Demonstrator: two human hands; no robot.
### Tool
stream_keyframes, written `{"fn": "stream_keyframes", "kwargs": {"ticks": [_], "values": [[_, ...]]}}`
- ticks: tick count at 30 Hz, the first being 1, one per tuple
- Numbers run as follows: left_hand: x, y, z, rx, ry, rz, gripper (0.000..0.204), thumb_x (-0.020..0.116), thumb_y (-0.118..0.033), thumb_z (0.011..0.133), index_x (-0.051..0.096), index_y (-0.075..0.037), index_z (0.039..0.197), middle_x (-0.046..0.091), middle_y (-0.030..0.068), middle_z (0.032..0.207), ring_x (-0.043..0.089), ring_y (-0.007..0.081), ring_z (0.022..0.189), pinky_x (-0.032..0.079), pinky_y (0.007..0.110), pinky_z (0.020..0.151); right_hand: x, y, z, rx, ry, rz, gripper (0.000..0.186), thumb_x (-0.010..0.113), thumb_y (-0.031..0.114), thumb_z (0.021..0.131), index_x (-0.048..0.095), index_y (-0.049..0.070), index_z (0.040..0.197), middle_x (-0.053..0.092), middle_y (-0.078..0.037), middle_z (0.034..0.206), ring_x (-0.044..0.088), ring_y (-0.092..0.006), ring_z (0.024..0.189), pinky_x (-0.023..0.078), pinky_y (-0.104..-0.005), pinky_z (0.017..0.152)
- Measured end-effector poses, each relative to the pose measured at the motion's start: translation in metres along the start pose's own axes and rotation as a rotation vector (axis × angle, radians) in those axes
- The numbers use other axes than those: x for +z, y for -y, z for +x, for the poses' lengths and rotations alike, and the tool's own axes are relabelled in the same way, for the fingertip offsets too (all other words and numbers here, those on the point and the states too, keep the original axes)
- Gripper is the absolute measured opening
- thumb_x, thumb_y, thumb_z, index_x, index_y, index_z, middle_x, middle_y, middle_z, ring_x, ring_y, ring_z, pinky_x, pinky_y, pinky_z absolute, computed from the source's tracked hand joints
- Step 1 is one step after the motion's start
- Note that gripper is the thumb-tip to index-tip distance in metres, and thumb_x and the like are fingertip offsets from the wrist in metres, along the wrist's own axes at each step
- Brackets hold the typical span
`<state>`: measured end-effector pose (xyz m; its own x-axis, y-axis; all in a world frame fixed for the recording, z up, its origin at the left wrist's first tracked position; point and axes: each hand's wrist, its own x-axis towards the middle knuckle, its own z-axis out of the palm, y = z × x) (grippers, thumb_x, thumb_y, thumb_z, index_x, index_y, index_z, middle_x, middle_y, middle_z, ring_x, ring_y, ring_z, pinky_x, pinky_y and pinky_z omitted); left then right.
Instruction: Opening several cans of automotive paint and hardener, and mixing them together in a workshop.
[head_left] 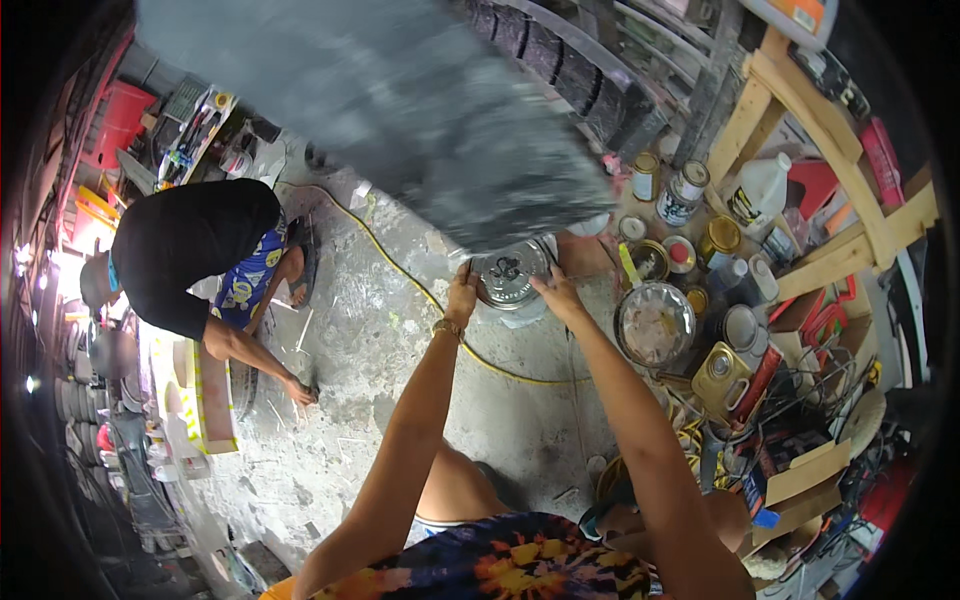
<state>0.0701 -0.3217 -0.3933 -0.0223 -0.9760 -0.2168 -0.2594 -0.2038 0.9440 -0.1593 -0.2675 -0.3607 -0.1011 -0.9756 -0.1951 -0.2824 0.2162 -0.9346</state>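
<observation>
A round, shiny metal can lid point(508, 279) with a raised pattern lies in front of me, and its far edge is covered by a large dark grey panel point(420, 110). My left hand point(461, 296) grips the lid's left rim, a bracelet around that wrist. On the opposite rim, my right hand point(560, 295) is closed with the thumb towards the top. Whatever sits under the lid is mostly hidden. To the right of my right hand stands a round, shallow container point(654, 324) with a stained inside.
A yellow cord point(400, 270) curves over the stained concrete floor point(350, 360). At left a co-worker point(195, 255) crouches, one hand near the floor. Several paint cans point(680, 190), a white jug point(760, 188), a gold can point(720, 368) and a wooden frame point(835, 150) crowd the right.
</observation>
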Motion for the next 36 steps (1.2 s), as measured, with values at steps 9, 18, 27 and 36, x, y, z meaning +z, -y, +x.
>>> {"fn": "stream_keyframes", "kwargs": {"ticks": [9, 18, 27, 36], "values": [[0.028, -0.009, -0.121, -0.144, -0.352, -0.301, 0.047, 0.047, -0.001, 0.083, 0.042, 0.006, 0.129, 0.054, 0.0179, 0.122, 0.053, 0.0241, 0.11, 0.041, 0.03, 0.094, 0.039, -0.006, -0.05, 0.023, -0.106, 0.319, 0.07, 0.069, 0.026, 0.078, 0.035, 0.004, 0.135, 0.048, -0.019, 0.128, 0.047, -0.0271, 0.117, 0.039, -0.0358, 0.097], [-0.017, -0.032, -0.138, 0.071, -0.217, 0.491, 0.049, 0.059, -0.021, 0.082, 0.048, 0.003, 0.124, 0.054, 0.0229, 0.12, 0.053, 0.035, 0.111, 0.041, 0.038, 0.094, 0.08, -0.004, -0.163, -0.128, -0.078, -0.07, 0.074, 0.066, 0.028, 0.081, 0.027, 0.0, 0.138, 0.051, -0.02, 0.123, 0.06, -0.0253, 0.1, 0.049, -0.0332, 0.082], [0.009, -0.022, -0.158, 0.248, -0.442, 0.58, 0.058, 0.058, -0.016, 0.081, 0.037, 0.008, 0.129, 0.039, 0.0276, 0.132, 0.038, 0.0418, 0.123, 0.031, 0.043, 0.104, -0.018, 0.057, -0.109, -0.108, 0.073, -0.252, 0.034, 0.063, 0.025, 0.083, 0.059, 0.005, 0.109, 0.066, -0.014, 0.096, 0.066, -0.0264, 0.079, 0.05, -0.0359, 0.069], [0.009, -0.029, -0.149, 0.167, -0.52, 0.559, 0.025, 0.052, -0.01, 0.085, 0.047, 0.005, 0.104, 0.058, 0.0279, 0.098, 0.057, 0.0436, 0.089, 0.044, 0.048, 0.076, -0.058, 0.081, -0.164, -0.14, 0.32, -0.178, 0.032, 0.057, 0.024, 0.087, 0.056, 0.005, 0.112, 0.063, -0.016, 0.081, 0.062, -0.0285, 0.072, 0.047, -0.0388, 0.064]]}}
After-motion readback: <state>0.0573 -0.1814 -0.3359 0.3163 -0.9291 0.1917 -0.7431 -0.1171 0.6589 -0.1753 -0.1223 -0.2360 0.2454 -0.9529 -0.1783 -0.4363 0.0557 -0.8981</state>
